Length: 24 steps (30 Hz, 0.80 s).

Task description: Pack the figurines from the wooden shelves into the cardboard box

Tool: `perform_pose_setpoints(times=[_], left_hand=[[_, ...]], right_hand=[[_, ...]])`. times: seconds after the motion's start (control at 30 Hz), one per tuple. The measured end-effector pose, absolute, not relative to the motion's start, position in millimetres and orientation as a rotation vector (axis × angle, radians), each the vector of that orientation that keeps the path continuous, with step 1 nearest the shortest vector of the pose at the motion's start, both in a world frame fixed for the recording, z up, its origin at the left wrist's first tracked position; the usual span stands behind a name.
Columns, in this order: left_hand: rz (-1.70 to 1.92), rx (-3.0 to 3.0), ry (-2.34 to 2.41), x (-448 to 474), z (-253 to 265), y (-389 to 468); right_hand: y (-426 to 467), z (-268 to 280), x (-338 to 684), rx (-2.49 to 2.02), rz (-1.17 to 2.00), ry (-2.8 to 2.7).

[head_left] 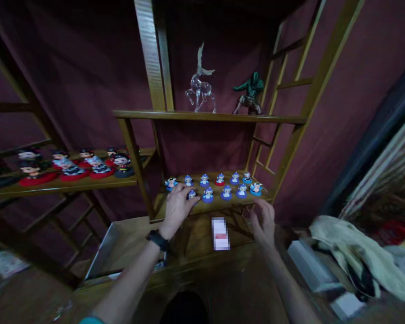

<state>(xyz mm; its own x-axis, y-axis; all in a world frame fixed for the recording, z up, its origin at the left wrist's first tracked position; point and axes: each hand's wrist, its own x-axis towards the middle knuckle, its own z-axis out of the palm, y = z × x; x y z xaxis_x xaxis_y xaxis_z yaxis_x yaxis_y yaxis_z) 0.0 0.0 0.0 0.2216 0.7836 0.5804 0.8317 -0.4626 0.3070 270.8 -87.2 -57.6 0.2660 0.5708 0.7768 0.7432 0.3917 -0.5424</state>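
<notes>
A: Where's the figurine (191,195)?
B: On the low shelf (165,203), under the left hand (178,206)'s curled fingertips; grip unclear. Light, rigid, maybe brittle: pinch the base.
A: Right hand (263,220)?
B: Open, empty, just below the shelf edge.

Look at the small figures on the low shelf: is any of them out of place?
One small figure has a red base; the others stand on blue bases. The left hand rests on a front figure; nothing looks fallen.

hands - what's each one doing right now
left hand: fingers on a small figurine, grip cannot be told
right hand: open, holding nothing
</notes>
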Motion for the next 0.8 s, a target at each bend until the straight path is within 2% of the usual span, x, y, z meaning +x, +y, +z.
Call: perform_pose_setpoints(times=[0.13, 0.33, 0.57, 0.8], left_hand=[[-1.08, -2.47, -1.598, 14, 12, 5], [-0.87, -2.674, -1.502, 28, 24, 16], [-0.674, -2.764, -1.356, 45, 31, 30], [-0.641, -2.75, -1.587, 62, 32, 32]], right_hand=[[-40, -8, 315, -1.353, -0.157, -1.561], [-2, 9, 319, -1.448, -0.064, -1.976], [9, 17, 280, -1.376, -0.421, -2.31], [22, 5, 275, -1.37, -0.548, -2.24]])
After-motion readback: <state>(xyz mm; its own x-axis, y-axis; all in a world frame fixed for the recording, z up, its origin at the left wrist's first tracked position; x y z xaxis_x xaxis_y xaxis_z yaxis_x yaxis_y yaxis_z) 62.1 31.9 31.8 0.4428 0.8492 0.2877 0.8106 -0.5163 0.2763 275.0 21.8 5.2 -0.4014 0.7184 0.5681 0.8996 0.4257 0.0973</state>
